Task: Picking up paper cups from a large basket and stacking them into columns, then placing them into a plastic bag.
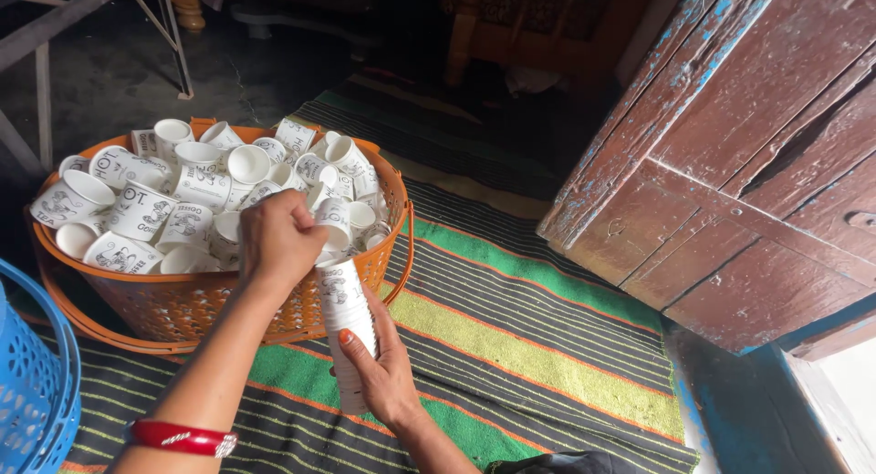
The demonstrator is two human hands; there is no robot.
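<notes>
An orange plastic basket at the left is heaped with several white printed paper cups. My right hand grips a tall stack of nested white cups from below, holding it upright just in front of the basket's near rim. My left hand, with a red bangle on the forearm, is closed at the top of the stack by the basket's edge, its fingers pinching a single cup there.
A striped green, yellow and black mat covers the floor. A worn brown wooden door stands at the right. A blue plastic basket shows at the left edge. Dark furniture legs stand at the back.
</notes>
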